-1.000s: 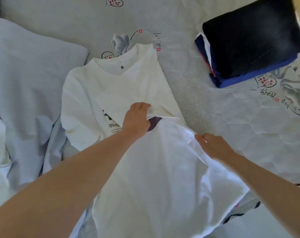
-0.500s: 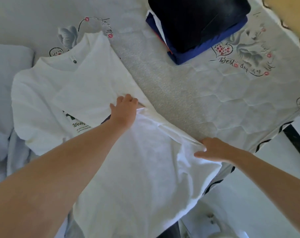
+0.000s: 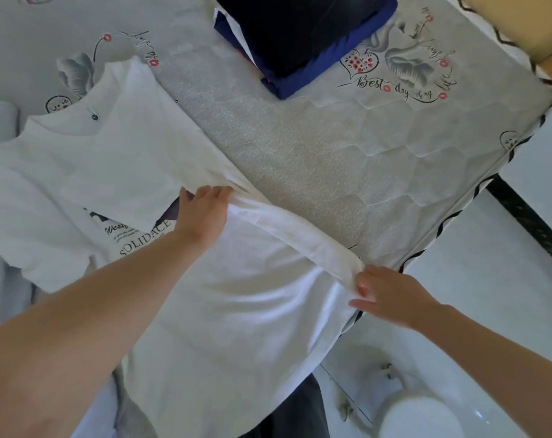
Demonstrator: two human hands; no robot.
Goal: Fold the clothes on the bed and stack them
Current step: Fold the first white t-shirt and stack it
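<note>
Both hands' grip on the white T-shirt (image 3: 243, 298) fold.

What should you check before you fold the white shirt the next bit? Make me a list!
1. Left hand holds the middle of the white shirt: ok, its fingers curl over the folded edge.
2. Right hand has the lower end of that fold: ok, it pinches the cloth near the bed's edge.
3. Folded side lies straight between both hands: ok, it runs in one long band.
4. Shirt fully on the bed: not ok, the bottom hangs over the near edge.
5. Left sleeve tucked in: not ok, that side is spread open, print showing.
6. Room on the stack of folded dark clothes: cannot tell, it is cut off at the top.
</note>
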